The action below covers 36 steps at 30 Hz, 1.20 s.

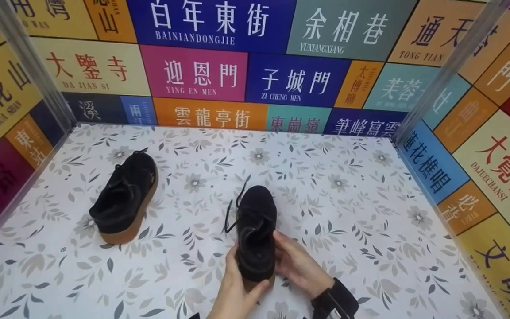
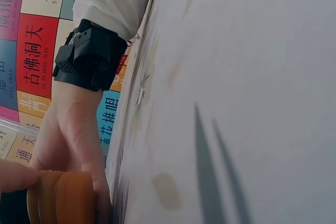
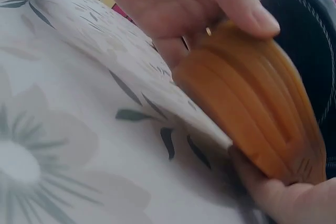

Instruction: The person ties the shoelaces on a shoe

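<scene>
A black low shoe with a tan gum sole point(image 1: 257, 235) is between my two hands in the head view, its toe pointing away. My left hand point(image 1: 237, 283) grips it at the left side and heel, with the thumb across the back. Along the right side, my right hand point(image 1: 299, 266) holds the shoe with its fingers near the sole. The right wrist view shows the ribbed tan sole point(image 3: 247, 103) close up, fingers reaching under its edge. A loose black lace point(image 1: 228, 217) hangs out to the shoe's left.
The matching black shoe point(image 1: 126, 195) stands to the left, toe away and tilted to the right. A white floral-patterned surface point(image 1: 334, 212) lies beneath both. Colourful panels with lettering point(image 1: 193, 73) stand behind and at the sides, with clear posts point(image 1: 454, 66) at the corners.
</scene>
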Motion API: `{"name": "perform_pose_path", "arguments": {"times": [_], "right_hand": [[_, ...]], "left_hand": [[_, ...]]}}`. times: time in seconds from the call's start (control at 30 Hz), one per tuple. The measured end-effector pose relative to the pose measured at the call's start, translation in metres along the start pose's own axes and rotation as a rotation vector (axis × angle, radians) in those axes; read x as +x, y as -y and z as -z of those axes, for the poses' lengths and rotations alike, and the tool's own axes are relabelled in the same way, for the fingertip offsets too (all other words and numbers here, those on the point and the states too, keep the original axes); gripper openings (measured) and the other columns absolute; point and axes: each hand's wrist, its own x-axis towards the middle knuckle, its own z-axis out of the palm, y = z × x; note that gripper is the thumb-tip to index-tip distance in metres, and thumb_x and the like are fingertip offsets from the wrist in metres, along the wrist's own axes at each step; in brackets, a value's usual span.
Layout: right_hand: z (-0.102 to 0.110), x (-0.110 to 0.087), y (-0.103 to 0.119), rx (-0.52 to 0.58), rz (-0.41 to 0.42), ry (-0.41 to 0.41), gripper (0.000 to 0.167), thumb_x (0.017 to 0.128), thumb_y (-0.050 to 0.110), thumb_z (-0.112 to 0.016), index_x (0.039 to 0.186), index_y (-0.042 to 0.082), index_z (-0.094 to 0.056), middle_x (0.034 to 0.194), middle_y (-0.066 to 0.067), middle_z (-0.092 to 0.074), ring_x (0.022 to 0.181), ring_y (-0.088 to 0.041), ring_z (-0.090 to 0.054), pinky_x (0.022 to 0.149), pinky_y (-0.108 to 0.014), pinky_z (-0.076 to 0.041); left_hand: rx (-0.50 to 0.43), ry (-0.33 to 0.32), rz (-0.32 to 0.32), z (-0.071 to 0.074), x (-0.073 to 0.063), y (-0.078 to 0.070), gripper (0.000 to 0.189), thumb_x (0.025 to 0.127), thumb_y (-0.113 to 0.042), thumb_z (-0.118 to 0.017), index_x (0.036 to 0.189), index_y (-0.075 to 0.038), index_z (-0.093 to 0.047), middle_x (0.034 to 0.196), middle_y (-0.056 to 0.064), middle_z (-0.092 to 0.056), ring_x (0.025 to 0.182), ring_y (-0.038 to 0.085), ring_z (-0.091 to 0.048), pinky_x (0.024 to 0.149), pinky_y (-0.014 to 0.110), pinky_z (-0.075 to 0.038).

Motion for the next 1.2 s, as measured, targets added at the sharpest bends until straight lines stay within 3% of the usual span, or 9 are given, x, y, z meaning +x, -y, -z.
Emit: {"name": "perform_pose_path", "arguments": {"times": [0.07, 0.17, 0.23, 0.33, 0.47, 0.63, 0.97, 1.2], "right_hand": [[-0.004, -0.004, 0.0, -0.069, 0.014, -0.026, 0.061, 0.107, 0.043, -0.045, 0.157, 0.011, -0.033, 0.153, -0.008, -0.049, 0.137, -0.022, -0.05, 0.114, -0.044, -0.043], [-0.009, -0.01, -0.001, -0.161, 0.029, -0.053, 0.074, 0.106, 0.048, -0.043, 0.163, 0.011, -0.014, 0.169, -0.012, -0.021, 0.155, -0.029, -0.023, 0.125, -0.053, -0.021], [-0.01, -0.015, -0.001, -0.195, 0.038, -0.057, 0.076, 0.106, 0.05, -0.042, 0.163, 0.012, -0.01, 0.171, -0.011, -0.008, 0.158, -0.03, -0.006, 0.127, -0.056, -0.008], [-0.012, -0.022, -0.004, -0.217, 0.056, -0.049, 0.074, 0.106, 0.048, -0.042, 0.163, 0.011, -0.011, 0.172, -0.009, -0.005, 0.159, -0.028, 0.001, 0.127, -0.053, -0.001], [-0.014, -0.031, -0.008, -0.207, 0.097, 0.004, 0.07, 0.109, 0.039, -0.04, 0.162, 0.007, -0.008, 0.171, -0.009, -0.005, 0.158, -0.027, 0.001, 0.128, -0.048, 0.001], [-0.014, -0.037, -0.012, -0.172, 0.129, 0.053, 0.067, 0.11, 0.031, -0.038, 0.161, 0.003, -0.005, 0.171, -0.009, -0.004, 0.158, -0.027, -0.001, 0.128, -0.046, 0.003], [-0.01, -0.039, -0.017, -0.184, 0.119, 0.038, 0.067, 0.11, 0.03, -0.04, 0.161, 0.004, -0.007, 0.171, -0.009, -0.006, 0.157, -0.027, -0.003, 0.128, -0.045, 0.001], [-0.007, -0.039, -0.007, -0.279, 0.098, -0.023, 0.069, 0.109, 0.027, -0.045, 0.159, -0.005, -0.009, 0.169, -0.02, -0.008, 0.155, -0.034, -0.014, 0.127, -0.044, -0.013]], "left_hand": [[-0.017, 0.031, 0.018, 0.001, 0.001, -0.001, 0.101, 0.08, -0.022, -0.084, 0.151, 0.01, -0.019, 0.153, 0.036, -0.035, 0.142, 0.048, -0.04, 0.116, 0.063, -0.032], [-0.037, 0.072, 0.017, 0.002, 0.003, -0.001, 0.102, 0.082, -0.023, -0.082, 0.153, 0.01, -0.018, 0.156, 0.034, -0.031, 0.145, 0.047, -0.036, 0.117, 0.063, -0.029], [-0.038, 0.086, 0.011, 0.002, 0.003, -0.001, 0.101, 0.083, -0.023, -0.082, 0.154, 0.009, -0.017, 0.157, 0.034, -0.03, 0.145, 0.047, -0.035, 0.117, 0.063, -0.029], [-0.021, 0.085, -0.008, 0.002, 0.002, -0.001, 0.101, 0.084, -0.023, -0.081, 0.154, 0.009, -0.017, 0.157, 0.034, -0.03, 0.145, 0.047, -0.035, 0.116, 0.063, -0.03], [0.021, 0.068, -0.031, 0.001, 0.0, 0.0, 0.1, 0.082, -0.021, -0.082, 0.153, 0.012, -0.019, 0.155, 0.035, -0.033, 0.143, 0.048, -0.038, 0.115, 0.063, -0.032], [0.023, 0.071, -0.009, 0.001, 0.001, 0.002, 0.101, 0.079, -0.018, -0.084, 0.152, 0.011, -0.02, 0.154, 0.034, -0.035, 0.142, 0.047, -0.039, 0.116, 0.062, -0.031], [0.034, 0.067, -0.032, 0.001, 0.001, 0.004, 0.1, 0.077, -0.015, -0.085, 0.15, 0.01, -0.022, 0.151, 0.032, -0.04, 0.141, 0.046, -0.042, 0.115, 0.061, -0.033], [0.014, 0.183, 0.007, 0.012, 0.003, -0.001, 0.099, 0.089, -0.036, -0.076, 0.154, 0.008, -0.016, 0.157, 0.033, -0.03, 0.145, 0.046, -0.036, 0.115, 0.064, -0.032]]}}
